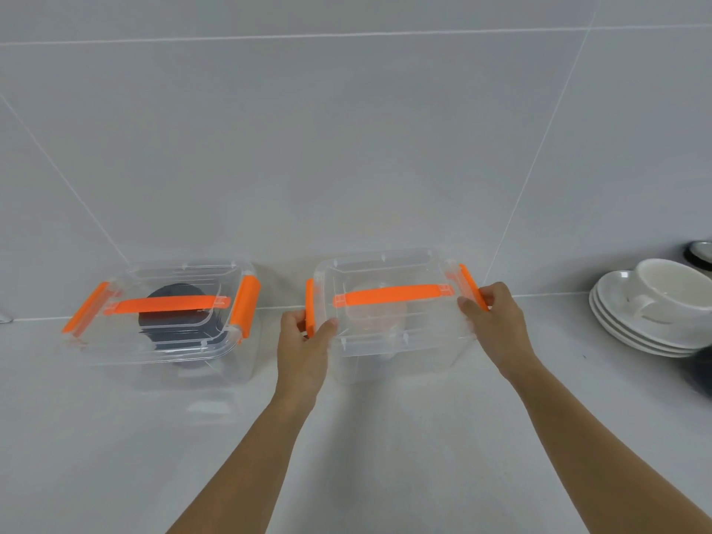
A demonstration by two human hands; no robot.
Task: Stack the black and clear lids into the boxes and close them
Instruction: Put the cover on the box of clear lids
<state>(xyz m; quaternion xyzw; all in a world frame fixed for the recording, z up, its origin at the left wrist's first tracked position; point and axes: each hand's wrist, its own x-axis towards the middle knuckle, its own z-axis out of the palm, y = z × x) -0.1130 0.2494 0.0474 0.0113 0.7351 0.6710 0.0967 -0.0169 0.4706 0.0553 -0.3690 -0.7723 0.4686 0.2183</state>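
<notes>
From where I stand, the nearest things are the person's two bare forearms reaching forward over the pale grey countertop (115, 437). The left hand (304, 341) curls narrowly around the orange side latch (309, 308) at the left end of the clear rectangular plastic box with the orange carry handle (389, 314), thumb on the cover's edge. The right hand (491, 317) is likewise closed around the matching orange latch (472, 285) at the box's right end. Both latches look pressed flat against the walls, so I judge this box to be at or just past the snap.

Inside that box a faint round stack shows through the cover: the clear lids (379, 314) (hard to count, they nearly vanish against the plastic).

To the left of that box, apart from it, sits the second clear plastic box with orange handle (162, 321), its cover on. The round black lids (177, 317) lie stacked inside. Its two side latches (244, 306) appear flared outward rather than flat, so it may be covered but not clipped.

To the right of the held box, well apart, white saucers with a white cup (655, 298) stand stacked near the grey tiled wall (346, 129).

So the stacking seems done; what is left, I reckon, is confirming these clips and fastening the left box.
</notes>
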